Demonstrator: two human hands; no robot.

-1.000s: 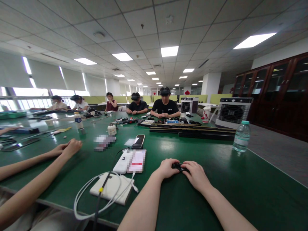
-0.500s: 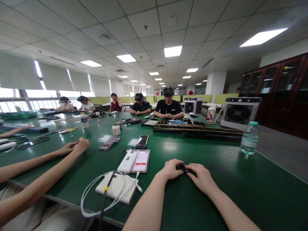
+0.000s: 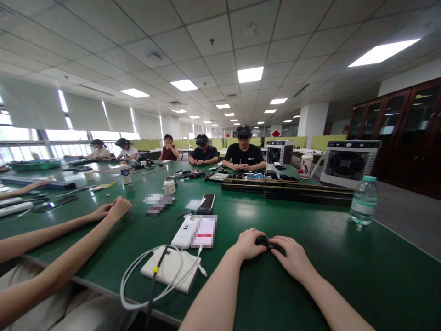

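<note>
A small, dark, glossy black object (image 3: 265,243) lies low over the green table (image 3: 330,225), between my two hands. My left hand (image 3: 248,243) has its fingers curled round the object's left end. From the other side, my right hand (image 3: 292,253) grips the right end with thumb and bent fingers. Much of the object is covered by my fingers, and its kind cannot be made out. Left of my forearm, a phone with a lit, blurred screen (image 3: 204,232) rests beside a white power bank (image 3: 183,233) marked "2".
A white slab-like box (image 3: 188,280) under a looped white cable (image 3: 124,280) is at my left. A water bottle (image 3: 364,202) stands at right. Long dark strips (image 3: 306,192) cross the table ahead. A neighbour's clasped hands (image 3: 115,209) rest at left; several people sit beyond.
The whole view has shifted slightly, so things appear a little further right. Both my hands stay on the black object, with hardly any change in grip.
</note>
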